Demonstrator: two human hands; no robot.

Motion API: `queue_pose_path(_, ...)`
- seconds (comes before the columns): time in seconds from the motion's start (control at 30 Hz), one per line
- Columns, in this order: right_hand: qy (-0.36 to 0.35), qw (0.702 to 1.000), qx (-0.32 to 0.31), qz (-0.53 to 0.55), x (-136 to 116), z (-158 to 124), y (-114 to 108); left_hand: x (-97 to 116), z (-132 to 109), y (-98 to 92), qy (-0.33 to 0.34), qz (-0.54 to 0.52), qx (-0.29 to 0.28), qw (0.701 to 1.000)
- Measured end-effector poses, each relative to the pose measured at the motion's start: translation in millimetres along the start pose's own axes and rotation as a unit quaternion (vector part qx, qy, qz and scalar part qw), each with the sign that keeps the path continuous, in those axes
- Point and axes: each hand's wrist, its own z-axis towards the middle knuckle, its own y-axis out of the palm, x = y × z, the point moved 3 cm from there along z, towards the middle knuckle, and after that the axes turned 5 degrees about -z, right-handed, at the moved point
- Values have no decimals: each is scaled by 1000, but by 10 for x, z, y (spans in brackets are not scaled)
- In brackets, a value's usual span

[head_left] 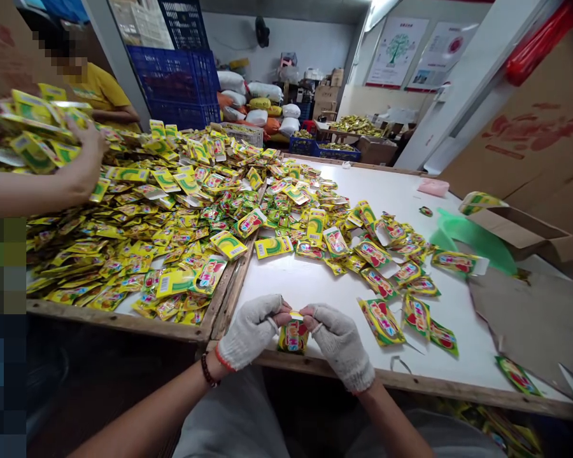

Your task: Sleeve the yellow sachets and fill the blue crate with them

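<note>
Our left hand (pixel 253 331) and our right hand (pixel 339 340) both pinched the top of one small box (pixel 293 337), at the near edge of the white worktop (pixel 277 280). At this worktop's left was a heap of yellow packs (pixel 124 238); at its right end, flat cardboard (pixel 530 318).

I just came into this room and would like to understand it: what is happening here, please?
A person in white gloves holds a small yellow-green pack near its top end, with the left hand and right hand side by side, at the near edge of a white table. More packs lie scattered to the right, and a large heap spreads on the left. At the far left, another person's hand touches a pile of packs.
</note>
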Motion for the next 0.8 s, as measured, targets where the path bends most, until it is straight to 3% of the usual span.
queue_pose_path(0.1,40,999,-20,5,-9,46,-31,124,41,-44,-49,11,-4,999)
queue_pose_path(0.2,60,998,-37,0,-9,100,-57,217,88,-76,-46,44,-29,998)
queue_pose_path(0.3,28,998,-55,-15,-28,101,-111,248,72,-93,36,94,-80,992)
queue_pose_path(0.4,-61,994,-86,-31,-24,4,-132,199,-12,-83,148,166,-125,967)
queue_pose_path(0.47,-112,988,-91,-53,19,-84,-92,138,-72,-58,188,211,-126,951)
queue_pose_path(0.57,-140,986,-61,-65,99,-159,20,85,-126,6,194,240,-123,943)
queue_pose_path(0.67,-110,992,-12,-52,123,-173,2,120,-90,-3,168,227,-120,952)
queue_pose_path(0.73,-70,995,38,-61,116,-213,-181,178,8,-140,151,230,-79,958)
queue_pose_path(0.8,-34,990,95,-97,117,-296,-444,238,161,-405,133,279,-3,951)
